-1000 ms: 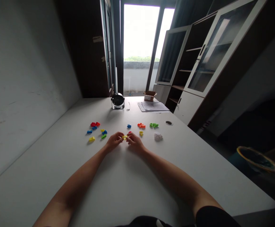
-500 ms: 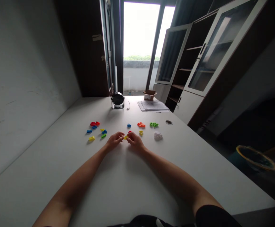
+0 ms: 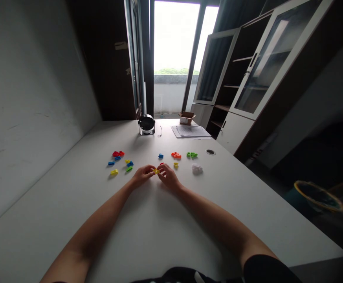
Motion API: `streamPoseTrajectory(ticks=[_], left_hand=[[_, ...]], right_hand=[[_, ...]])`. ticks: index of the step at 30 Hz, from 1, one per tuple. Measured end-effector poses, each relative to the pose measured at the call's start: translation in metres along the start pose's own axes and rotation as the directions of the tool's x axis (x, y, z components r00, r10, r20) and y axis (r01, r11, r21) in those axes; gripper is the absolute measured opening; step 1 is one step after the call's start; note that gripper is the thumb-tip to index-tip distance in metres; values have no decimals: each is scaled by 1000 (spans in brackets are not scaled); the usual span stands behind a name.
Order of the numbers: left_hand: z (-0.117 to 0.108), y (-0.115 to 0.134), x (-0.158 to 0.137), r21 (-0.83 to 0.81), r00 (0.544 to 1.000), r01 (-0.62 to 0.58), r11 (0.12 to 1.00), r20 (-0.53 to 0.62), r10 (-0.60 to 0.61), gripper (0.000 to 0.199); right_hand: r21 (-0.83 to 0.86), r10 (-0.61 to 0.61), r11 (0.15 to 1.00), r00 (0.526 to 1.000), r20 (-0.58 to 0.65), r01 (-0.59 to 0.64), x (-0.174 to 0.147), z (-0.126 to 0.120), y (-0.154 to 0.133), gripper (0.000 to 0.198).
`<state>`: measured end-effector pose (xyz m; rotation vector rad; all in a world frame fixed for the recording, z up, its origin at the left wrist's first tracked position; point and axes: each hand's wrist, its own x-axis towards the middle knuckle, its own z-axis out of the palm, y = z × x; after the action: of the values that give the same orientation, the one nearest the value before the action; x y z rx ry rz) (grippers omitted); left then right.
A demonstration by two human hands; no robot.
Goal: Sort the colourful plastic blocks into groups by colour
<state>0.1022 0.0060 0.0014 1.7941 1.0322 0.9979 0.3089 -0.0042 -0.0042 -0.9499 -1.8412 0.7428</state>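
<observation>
A small yellow plastic piece (image 3: 156,171) is pinched between the fingertips of my left hand (image 3: 143,175) and my right hand (image 3: 168,176), low over the white table. Its exact shape is too small to make out. Just beyond my right fingers a red piece (image 3: 162,163) shows in part, the rest hidden by the hand. A yellow piece (image 3: 176,165) lies to the right of that hand, and a blue piece (image 3: 161,156) is farther back. Left of my left hand are a green piece (image 3: 129,169) and a blue piece (image 3: 130,163).
More pieces lie around: yellow (image 3: 114,172), red (image 3: 118,153), orange (image 3: 176,155), green (image 3: 191,155) and whitish clear (image 3: 197,169). At the back stand a round black-and-silver device (image 3: 146,124) and an open cardboard box (image 3: 186,118) by papers (image 3: 191,131). A cable hole (image 3: 210,152) is at right.
Both hands stay almost in place around the yellow piece. The fingers have shifted slightly, and a little more of the piece shows between them.
</observation>
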Motion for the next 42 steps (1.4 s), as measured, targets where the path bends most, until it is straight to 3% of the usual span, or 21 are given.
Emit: streamPoseTrajectory(ticks=[9,17,23,29,32,36,42], left_hand=[[-1,0,-1,-61,1000,-15,998,0,15,33],[5,-3,3,-117,984,-81,990,-168,61,27],[10,8,0,92,955,-149,985,-244,168,17],[12,20,-3,240,947,-184,953,-217,237,8],[11,19,-3,290,946,-182,940,-208,248,6],[9,15,-2,316,951,-175,932,-190,244,6],[7,12,-1,292,962,-157,944,-170,213,17]], right_hand=[[32,53,998,999,-7,-52,-1,0,7,25],[137,124,983,992,20,-125,1,2,10,23],[427,141,882,976,167,-200,3,-2,5,32],[436,117,879,974,192,-192,5,-6,6,37],[385,94,912,985,142,-142,5,-4,8,35],[145,73,986,997,27,-77,1,1,8,25],[-161,-64,985,996,-58,54,0,-3,3,11]])
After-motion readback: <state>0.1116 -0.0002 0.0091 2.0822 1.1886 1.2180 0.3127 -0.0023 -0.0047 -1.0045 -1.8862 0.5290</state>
